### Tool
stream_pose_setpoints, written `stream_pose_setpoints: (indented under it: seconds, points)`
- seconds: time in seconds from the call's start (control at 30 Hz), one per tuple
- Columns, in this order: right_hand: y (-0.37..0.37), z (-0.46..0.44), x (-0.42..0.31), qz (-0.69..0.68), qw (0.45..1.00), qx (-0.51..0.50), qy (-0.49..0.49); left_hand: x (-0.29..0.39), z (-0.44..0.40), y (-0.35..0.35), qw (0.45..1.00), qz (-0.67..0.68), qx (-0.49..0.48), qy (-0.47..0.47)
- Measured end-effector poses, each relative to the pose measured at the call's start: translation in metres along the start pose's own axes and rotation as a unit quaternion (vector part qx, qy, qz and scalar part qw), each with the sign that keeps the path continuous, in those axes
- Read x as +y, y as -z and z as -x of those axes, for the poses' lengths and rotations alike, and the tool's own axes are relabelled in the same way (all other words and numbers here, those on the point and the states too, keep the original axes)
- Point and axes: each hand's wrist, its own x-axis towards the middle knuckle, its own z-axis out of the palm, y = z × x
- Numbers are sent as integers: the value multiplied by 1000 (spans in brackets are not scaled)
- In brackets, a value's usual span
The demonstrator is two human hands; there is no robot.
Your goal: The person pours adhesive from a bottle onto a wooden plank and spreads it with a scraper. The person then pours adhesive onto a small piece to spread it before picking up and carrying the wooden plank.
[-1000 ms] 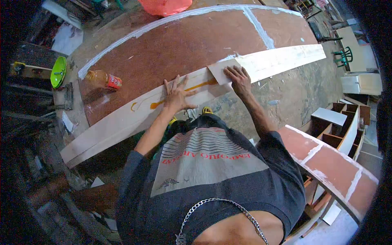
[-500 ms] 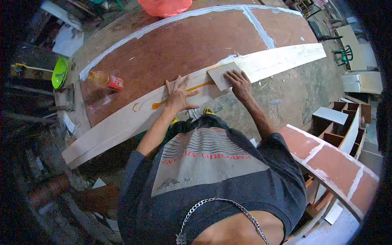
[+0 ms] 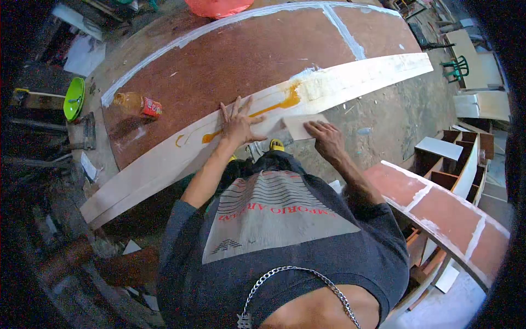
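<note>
My left hand (image 3: 238, 127) lies with fingers spread on a long pale curved strip (image 3: 148, 164), which rests along the near edge of a reddish-brown panel (image 3: 230, 66). My right hand (image 3: 327, 136) grips a small flat pale piece (image 3: 298, 126) at its right end, just off the near edge of the strip. Amber glue (image 3: 290, 97) runs along the strip past my left fingers and widens into a patch to their right. A bottle with amber contents and a red label (image 3: 150, 107) lies on the brown panel at the left.
A green basin (image 3: 74, 99) stands at the far left. A red bag-like thing (image 3: 219, 6) is beyond the panel. On the right are a white-striped brown panel (image 3: 438, 208), an open wooden shelf unit (image 3: 466, 164) and a green chair (image 3: 456, 67).
My right hand has drawn the small piece off the strip toward me, uncovering the wide glue patch. My left hand has stayed spread on the strip.
</note>
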Motion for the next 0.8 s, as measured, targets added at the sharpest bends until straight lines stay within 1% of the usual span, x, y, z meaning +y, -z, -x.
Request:
stream_pose_setpoints:
  seconds: [0.03,0.07,0.1,0.13,0.17,0.2,0.23,0.27,0.33,0.47,0.6,0.63,0.77,0.8]
  points:
    - [15,-4,-8,-24,1000,7,12,-3,-2,-6,1000,0,0,-2]
    - [22,-4,-13,-49,998,14,21,-5,-2,-12,999,2,31,-9]
    - [17,-15,-2,-53,998,40,14,-6,-2,-18,998,4,62,-17]
    - [32,-30,0,-72,994,77,-21,-5,-2,-15,998,7,61,-21]
    - [26,-43,15,-101,987,107,-69,-4,-1,-8,998,9,51,-21]
    - [0,-64,53,-79,984,157,-22,-2,1,-4,999,10,42,-19]
    - [30,-75,35,-17,986,89,-141,-1,2,-4,999,12,45,-20]
    - [23,-88,53,4,985,84,-151,-1,2,-3,999,4,32,-16]
    - [25,-107,57,25,983,55,-175,-2,3,0,1000,-2,23,-10]
    - [24,-120,46,64,984,49,-156,-3,2,-2,999,19,29,-10]
    - [27,-126,42,41,996,8,-82,-6,4,-7,999,28,43,-18]
    - [23,-129,43,52,996,3,-65,-6,4,-5,999,29,28,-12]
    - [26,-128,42,45,998,-27,-41,-2,5,2,999,32,15,-11]
    - [25,-128,44,50,999,-19,-4,-2,4,4,999,34,13,-10]
